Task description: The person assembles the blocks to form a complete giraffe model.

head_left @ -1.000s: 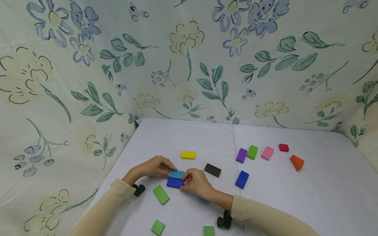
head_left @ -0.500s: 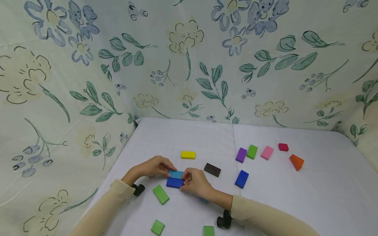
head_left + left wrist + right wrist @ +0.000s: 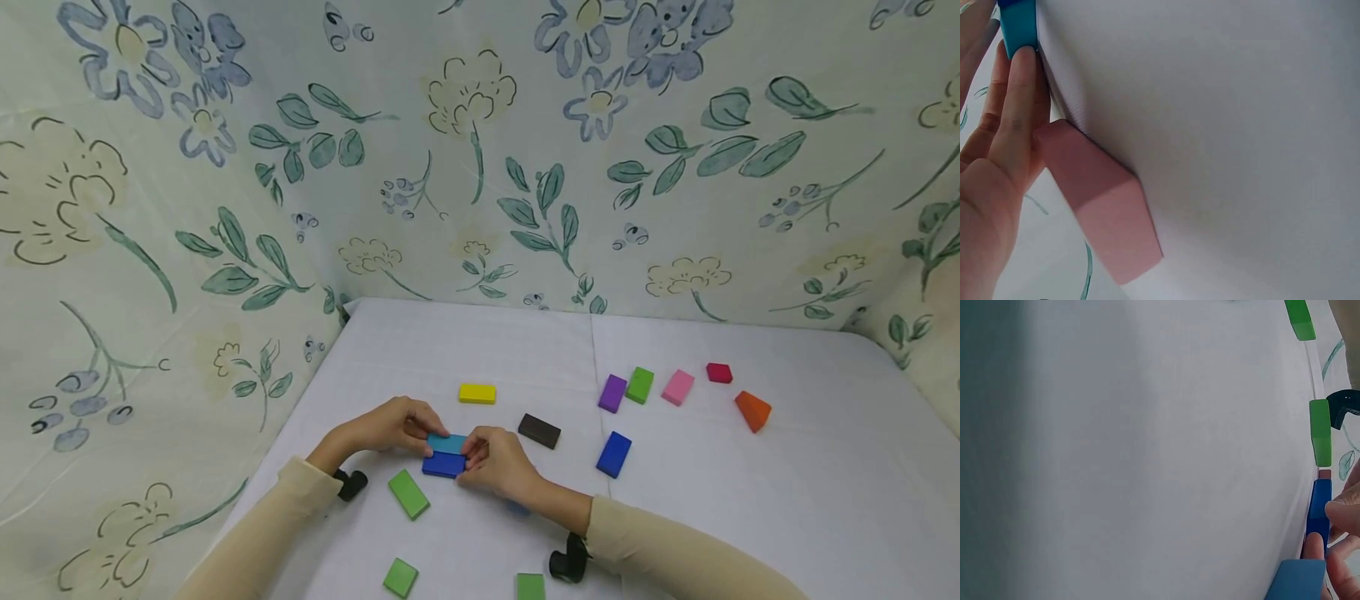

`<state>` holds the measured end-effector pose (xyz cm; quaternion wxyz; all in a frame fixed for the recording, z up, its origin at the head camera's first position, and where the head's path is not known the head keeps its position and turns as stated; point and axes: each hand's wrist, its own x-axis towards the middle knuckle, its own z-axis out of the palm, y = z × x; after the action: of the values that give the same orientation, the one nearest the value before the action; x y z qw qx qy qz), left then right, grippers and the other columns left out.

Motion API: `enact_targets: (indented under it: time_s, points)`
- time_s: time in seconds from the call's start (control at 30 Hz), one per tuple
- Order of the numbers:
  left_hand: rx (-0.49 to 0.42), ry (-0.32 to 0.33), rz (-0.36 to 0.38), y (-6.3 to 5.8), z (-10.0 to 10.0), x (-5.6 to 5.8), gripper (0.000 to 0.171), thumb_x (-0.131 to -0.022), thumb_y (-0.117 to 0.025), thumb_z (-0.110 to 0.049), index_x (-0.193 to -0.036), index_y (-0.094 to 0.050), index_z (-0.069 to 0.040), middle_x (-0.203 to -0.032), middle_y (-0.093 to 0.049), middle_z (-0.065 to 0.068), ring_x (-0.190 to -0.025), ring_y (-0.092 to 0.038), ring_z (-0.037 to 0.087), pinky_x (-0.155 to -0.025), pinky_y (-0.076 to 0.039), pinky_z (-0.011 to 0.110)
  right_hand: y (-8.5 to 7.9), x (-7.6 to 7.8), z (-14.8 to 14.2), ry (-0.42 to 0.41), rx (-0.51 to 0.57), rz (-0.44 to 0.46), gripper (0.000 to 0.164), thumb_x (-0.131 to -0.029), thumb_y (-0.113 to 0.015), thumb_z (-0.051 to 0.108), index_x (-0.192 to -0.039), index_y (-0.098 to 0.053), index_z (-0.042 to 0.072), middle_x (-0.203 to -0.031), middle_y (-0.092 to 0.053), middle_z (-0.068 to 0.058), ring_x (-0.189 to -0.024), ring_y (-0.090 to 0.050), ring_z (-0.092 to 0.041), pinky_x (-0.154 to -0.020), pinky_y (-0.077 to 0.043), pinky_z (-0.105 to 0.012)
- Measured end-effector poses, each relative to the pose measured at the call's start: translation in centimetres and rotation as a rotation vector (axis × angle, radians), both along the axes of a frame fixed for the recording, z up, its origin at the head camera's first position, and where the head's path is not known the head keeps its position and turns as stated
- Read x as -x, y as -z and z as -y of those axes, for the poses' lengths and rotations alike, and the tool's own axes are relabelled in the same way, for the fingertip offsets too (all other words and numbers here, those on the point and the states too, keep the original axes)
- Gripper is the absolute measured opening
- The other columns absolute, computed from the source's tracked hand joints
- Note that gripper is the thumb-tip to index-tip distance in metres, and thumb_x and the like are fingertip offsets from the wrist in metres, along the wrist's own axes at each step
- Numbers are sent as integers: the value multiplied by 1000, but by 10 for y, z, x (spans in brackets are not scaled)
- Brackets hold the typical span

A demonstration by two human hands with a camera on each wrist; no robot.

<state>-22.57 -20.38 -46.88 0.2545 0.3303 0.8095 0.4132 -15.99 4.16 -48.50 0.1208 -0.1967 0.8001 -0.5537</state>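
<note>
A light blue block [image 3: 447,443] and a dark blue block [image 3: 444,465] lie long side to long side on the white cloth. My left hand [image 3: 393,422] pinches the left end of the light blue block between thumb and finger. At the right ends of the pair, my right hand [image 3: 501,465] holds on with bent fingers; in the right wrist view its thumb presses the dark blue block [image 3: 1319,503]. A pink block [image 3: 1104,203] sits by my left hand in the left wrist view. Another blue block [image 3: 1297,581], mostly hidden under my right wrist in the head view, shows close up.
Around the hands lie a yellow block [image 3: 477,393], a dark brown block [image 3: 539,431] and green blocks, one at left [image 3: 408,494]. Further right are blue [image 3: 614,454], purple [image 3: 612,393], pink [image 3: 678,387], red [image 3: 719,372] and orange [image 3: 753,411] blocks. Floral cloth [image 3: 480,167] hangs behind.
Both hands keep the same hold on the paired blocks. The head view has shifted very slightly; nothing else visibly moves.
</note>
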Motion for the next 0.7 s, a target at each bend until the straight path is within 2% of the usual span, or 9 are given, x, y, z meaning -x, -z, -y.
enact_targets:
  time_s: [0.13,0.27,0.37,0.57,0.7]
  points:
    - [-2,2,2,0,0,0,29,-85,-78,-4,-114,-75,-4,-112,-68,6,-106,-64,23,-89,-55,31,-3,0,-2,18,26,53,29,-71,-86,-6,-92,-67,-5,-79,-66,-13,-68,-64,-12,-63,-56,-22]
    - [7,2,-4,-1,-1,1,29,-85,-78,-5,-114,-75,-5,-112,-68,5,-106,-64,22,-89,-55,30,-4,4,-7,40,18,56,26,-72,-86,-4,-93,-69,-4,-82,-67,-12,-70,-66,-13,-64,-55,-21]
    - [14,2,-8,-2,-1,1,30,-85,-78,-5,-115,-75,-5,-112,-68,4,-106,-64,21,-89,-54,29,-9,9,-14,78,9,45,26,-74,-86,-1,-95,-70,-4,-86,-69,-13,-72,-66,-15,-65,-54,-23]
    - [18,5,-11,-2,-1,1,30,-85,-78,-5,-115,-75,-5,-113,-67,3,-107,-64,21,-89,-54,28,-19,17,-33,169,42,92,26,-78,-84,2,-99,-70,-6,-96,-69,-17,-79,-67,-20,-69,-55,-27]
    - [12,1,-6,-1,-1,0,30,-85,-78,-5,-115,-75,-6,-113,-67,3,-107,-63,21,-90,-54,29,-21,22,-46,233,51,108,26,-79,-83,2,-100,-70,-6,-95,-69,-16,-79,-66,-21,-71,-56,-27]
